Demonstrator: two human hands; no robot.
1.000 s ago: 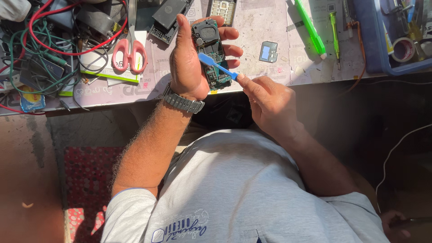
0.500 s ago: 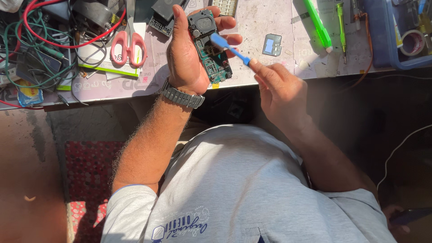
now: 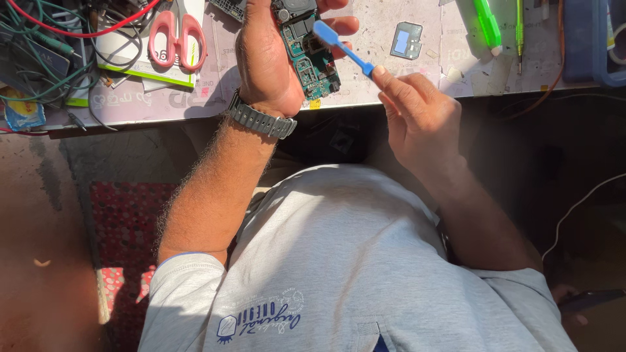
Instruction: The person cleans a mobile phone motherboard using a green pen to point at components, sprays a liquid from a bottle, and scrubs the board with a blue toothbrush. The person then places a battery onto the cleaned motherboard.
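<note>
A blue tray point(image 3: 590, 45) at the table's right edge holds something unclear. The left hand point(image 3: 267, 55) grips a circuit board point(image 3: 310, 52); the right hand point(image 3: 417, 114) pinches a blue brush point(image 3: 342, 45), now lifted higher over the board.

Green circuit board point(image 3: 312, 55), blue brush point(image 3: 342, 47), pink-handled scissors point(image 3: 177, 38), grey watch point(image 3: 261, 120), green pen point(image 3: 486, 24)

Small electronics repair workshop, cluttered bench point(image 3: 404, 78), tangled wires point(image 3: 45, 45), bare circuit board point(image 3: 310, 52), green screwdrivers point(image 3: 486, 23), red-handled scissors point(image 3: 176, 32)

Left hand point(image 3: 264, 55) grips circuit board point(image 3: 312, 55); right hand point(image 3: 420, 120) pinches blue brush point(image 3: 342, 47).
</note>
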